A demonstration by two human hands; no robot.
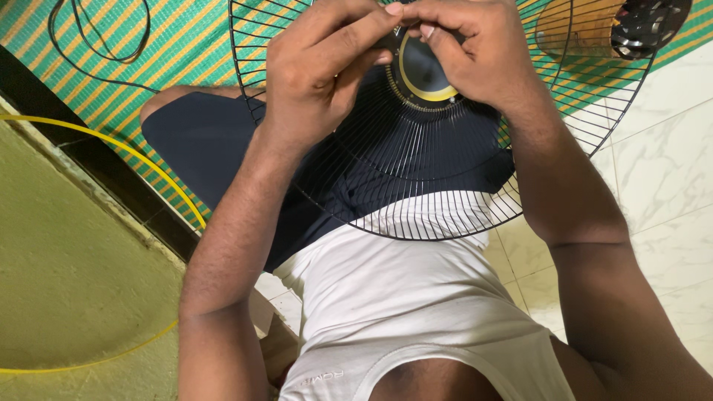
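Both hands, left [319,70] and right [468,52], pinched closed at twelve o'clock on the yellow-ringed black round hub [425,74] of a black wire fan guard [416,186].

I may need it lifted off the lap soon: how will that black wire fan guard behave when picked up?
The fan guard is mostly thin wire spokes and open air, so probably light for its size. Its round rim suggests it holds shape, though the spokes may flex. Both hands, left hand and right hand, are pinching at the centre hub; lifted there, it might wobble.
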